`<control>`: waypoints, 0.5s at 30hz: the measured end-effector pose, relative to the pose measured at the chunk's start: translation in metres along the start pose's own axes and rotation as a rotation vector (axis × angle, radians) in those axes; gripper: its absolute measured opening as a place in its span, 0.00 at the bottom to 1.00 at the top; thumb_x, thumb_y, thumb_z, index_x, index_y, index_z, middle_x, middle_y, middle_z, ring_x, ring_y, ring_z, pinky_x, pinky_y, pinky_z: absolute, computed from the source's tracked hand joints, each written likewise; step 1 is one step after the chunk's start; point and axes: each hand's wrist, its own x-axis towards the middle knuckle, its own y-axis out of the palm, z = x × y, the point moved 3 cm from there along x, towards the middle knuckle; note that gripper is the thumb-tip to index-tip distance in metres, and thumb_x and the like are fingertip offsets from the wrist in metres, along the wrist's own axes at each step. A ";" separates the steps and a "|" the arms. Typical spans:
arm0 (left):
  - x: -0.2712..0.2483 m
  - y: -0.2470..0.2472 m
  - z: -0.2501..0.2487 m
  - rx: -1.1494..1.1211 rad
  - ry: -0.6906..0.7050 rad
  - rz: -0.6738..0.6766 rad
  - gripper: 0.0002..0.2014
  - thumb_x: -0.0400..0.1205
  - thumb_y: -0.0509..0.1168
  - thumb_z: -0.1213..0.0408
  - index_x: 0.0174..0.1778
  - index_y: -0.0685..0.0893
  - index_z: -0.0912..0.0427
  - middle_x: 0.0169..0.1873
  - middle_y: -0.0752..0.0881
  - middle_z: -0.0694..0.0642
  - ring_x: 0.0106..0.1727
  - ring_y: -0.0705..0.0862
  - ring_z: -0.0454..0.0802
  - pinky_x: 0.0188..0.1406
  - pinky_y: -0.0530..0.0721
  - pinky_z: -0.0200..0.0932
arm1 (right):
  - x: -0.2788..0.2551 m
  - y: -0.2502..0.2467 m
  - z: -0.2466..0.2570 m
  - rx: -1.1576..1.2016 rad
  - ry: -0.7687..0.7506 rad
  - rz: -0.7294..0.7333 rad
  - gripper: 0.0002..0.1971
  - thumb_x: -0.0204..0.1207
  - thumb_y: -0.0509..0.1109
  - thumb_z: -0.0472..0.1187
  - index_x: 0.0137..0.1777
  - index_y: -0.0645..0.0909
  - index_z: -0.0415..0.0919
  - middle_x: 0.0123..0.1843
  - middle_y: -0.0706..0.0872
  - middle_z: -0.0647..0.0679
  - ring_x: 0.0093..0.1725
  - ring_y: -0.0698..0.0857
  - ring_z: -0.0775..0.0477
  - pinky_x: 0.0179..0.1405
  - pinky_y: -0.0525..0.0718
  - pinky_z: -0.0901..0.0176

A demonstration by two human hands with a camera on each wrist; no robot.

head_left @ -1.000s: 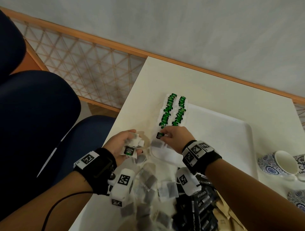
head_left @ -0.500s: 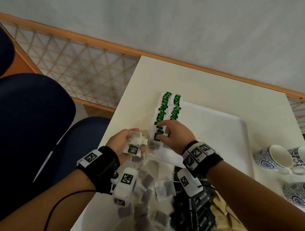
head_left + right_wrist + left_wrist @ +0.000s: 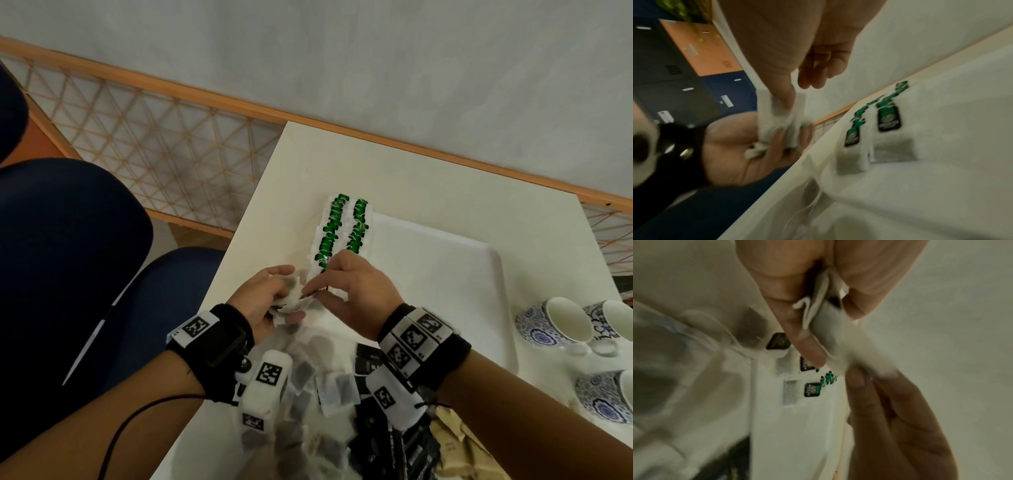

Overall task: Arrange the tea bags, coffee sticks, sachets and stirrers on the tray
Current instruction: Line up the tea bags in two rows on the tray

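My left hand just off near-left corner of flat white plastic tray, fingers curled round small bunch of white paper tea bags. My right hand beside it over same corner, thumb and forefinger pinching one bag from bunch. Two rows of green-tagged tea bags lie along tray's left edge. Loose pile of tea bags and black coffee sticks on white worktop, near side of tray. Blue-patterned cups right of tray.

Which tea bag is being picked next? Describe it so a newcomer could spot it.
Start at the white tray and its two rows of green-tagged tea bags. Just off their near end, the left hand grips a small bunch; the right hand pinches one bag from it, held in the air, not lying flat.
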 end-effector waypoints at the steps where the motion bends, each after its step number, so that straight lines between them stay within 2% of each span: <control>1: 0.000 -0.003 0.001 0.048 0.003 0.016 0.15 0.81 0.54 0.78 0.53 0.81 0.56 0.55 0.80 0.66 0.43 0.82 0.60 0.22 0.84 0.43 | 0.000 -0.004 -0.004 -0.003 0.053 0.033 0.08 0.74 0.70 0.43 0.47 0.87 0.59 0.41 0.74 0.59 0.40 0.75 0.56 0.35 0.79 0.57; 3: -0.001 -0.005 0.003 0.150 -0.005 0.062 0.15 0.81 0.56 0.78 0.53 0.82 0.56 0.53 0.84 0.63 0.43 0.84 0.58 0.23 0.85 0.42 | 0.001 -0.010 -0.008 0.014 0.131 0.113 0.11 0.73 0.66 0.43 0.46 0.86 0.62 0.39 0.75 0.59 0.38 0.76 0.57 0.37 0.80 0.55; 5: -0.005 -0.002 0.006 0.206 -0.033 0.127 0.11 0.82 0.60 0.74 0.52 0.83 0.56 0.46 0.86 0.58 0.39 0.84 0.53 0.25 0.85 0.42 | 0.003 -0.015 -0.009 0.095 0.173 0.174 0.14 0.70 0.62 0.41 0.45 0.87 0.59 0.41 0.84 0.56 0.41 0.81 0.56 0.42 0.82 0.51; 8: -0.005 0.001 0.010 0.246 -0.042 0.201 0.12 0.81 0.64 0.73 0.57 0.84 0.56 0.37 0.87 0.56 0.32 0.85 0.49 0.23 0.83 0.40 | 0.003 -0.020 -0.008 0.228 0.211 0.217 0.15 0.70 0.64 0.33 0.45 0.88 0.54 0.45 0.89 0.55 0.45 0.86 0.54 0.49 0.84 0.54; 10: -0.002 0.002 0.014 0.274 -0.006 0.262 0.18 0.78 0.70 0.72 0.62 0.83 0.52 0.38 0.88 0.57 0.35 0.84 0.53 0.27 0.82 0.41 | 0.002 -0.022 -0.006 0.318 0.214 0.240 0.15 0.72 0.66 0.29 0.46 0.89 0.49 0.46 0.90 0.55 0.45 0.87 0.57 0.50 0.84 0.59; 12: -0.001 0.004 0.017 0.292 0.017 0.316 0.20 0.74 0.73 0.72 0.60 0.85 0.49 0.43 0.88 0.58 0.40 0.83 0.54 0.40 0.82 0.45 | 0.003 -0.023 -0.004 0.384 0.214 0.252 0.15 0.72 0.67 0.26 0.47 0.89 0.45 0.46 0.91 0.53 0.46 0.88 0.57 0.52 0.84 0.63; 13: -0.001 0.005 0.017 0.286 0.024 0.333 0.18 0.74 0.74 0.72 0.57 0.87 0.52 0.43 0.88 0.58 0.41 0.84 0.52 0.42 0.83 0.45 | 0.003 -0.022 -0.004 0.419 0.222 0.251 0.16 0.71 0.66 0.25 0.46 0.89 0.45 0.46 0.91 0.52 0.47 0.88 0.55 0.53 0.85 0.61; 15: -0.002 0.008 0.018 0.276 0.031 0.329 0.13 0.71 0.74 0.69 0.52 0.87 0.60 0.40 0.88 0.56 0.36 0.84 0.46 0.36 0.85 0.38 | 0.004 -0.021 -0.007 0.480 0.251 0.232 0.20 0.71 0.64 0.23 0.44 0.88 0.49 0.47 0.91 0.52 0.50 0.89 0.53 0.58 0.84 0.55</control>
